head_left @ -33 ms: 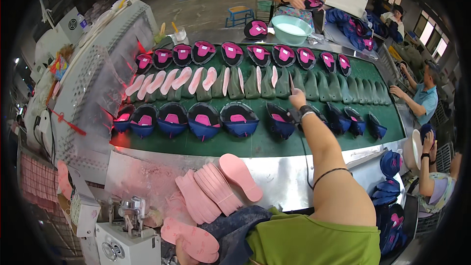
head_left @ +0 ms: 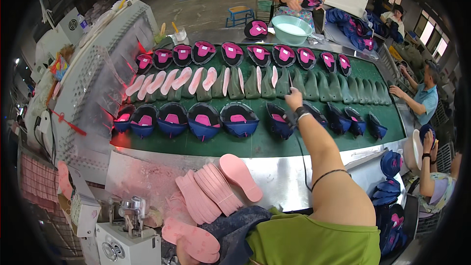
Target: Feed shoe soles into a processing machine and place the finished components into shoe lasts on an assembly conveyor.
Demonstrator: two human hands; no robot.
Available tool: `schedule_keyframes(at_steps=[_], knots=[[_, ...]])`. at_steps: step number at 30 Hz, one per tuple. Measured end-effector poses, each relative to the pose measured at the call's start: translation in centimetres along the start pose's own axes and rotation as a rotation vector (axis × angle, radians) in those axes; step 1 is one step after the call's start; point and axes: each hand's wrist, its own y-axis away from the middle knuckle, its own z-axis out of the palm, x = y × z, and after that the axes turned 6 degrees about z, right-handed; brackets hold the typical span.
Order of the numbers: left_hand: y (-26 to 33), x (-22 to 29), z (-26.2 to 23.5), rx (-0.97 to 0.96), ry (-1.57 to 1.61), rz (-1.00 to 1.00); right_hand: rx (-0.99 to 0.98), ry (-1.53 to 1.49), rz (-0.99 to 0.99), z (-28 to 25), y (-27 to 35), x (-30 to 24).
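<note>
My left hand (head_left: pixel 183 252), mostly hidden at the lower edge, grips a few pink insoles (head_left: pixel 192 238). My right arm reaches over the green table, and my right hand (head_left: pixel 294 99) is closed at the row of dark green shoe lasts (head_left: pixel 311 86). A thin, edge-on piece shows just beyond its fingers; its kind I cannot make out. To the left along that row, pink insoles (head_left: pixel 182 78) lie on or lean against the lasts. Blue shoe uppers (head_left: pixel 239 125) with magenta linings stand on the near side. Dark uppers with magenta tongues (head_left: pixel 232 53) line the far side.
Bundled pink insoles (head_left: pixel 216 189) and one loose insole (head_left: pixel 240 177) lie on the metal edge (head_left: pixel 284 181). A white machine (head_left: pixel 128 245) stands lower left. A teal basin (head_left: pixel 291 29) sits beyond the table. Several co-workers are around, one handling an upper (head_left: pixel 311 2).
My right hand has shifted slightly left and nearer. The thin piece at its fingers looks narrower and less pink. The co-worker across the table has moved the held upper slightly. My left hand stays put.
</note>
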Motion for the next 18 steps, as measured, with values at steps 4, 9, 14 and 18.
schedule_keyframes(at_steps=[4,9,14,18], knots=[[0.1,-1.5,4.2,0.127,-0.346,0.190,-0.335,-0.407,-0.150,3.1,12.9,-15.0],[-1.2,-2.1,4.5,0.014,-0.889,0.613,-1.243,-0.442,-0.520,-0.7,37.1,-24.3],[-1.5,-2.3,5.1,0.277,-0.604,0.551,-1.465,-0.437,-0.445,-1.6,46.4,-26.7],[2.0,-2.6,4.8,0.289,-0.414,0.474,-1.481,-0.774,-0.136,5.5,48.4,-29.1]])
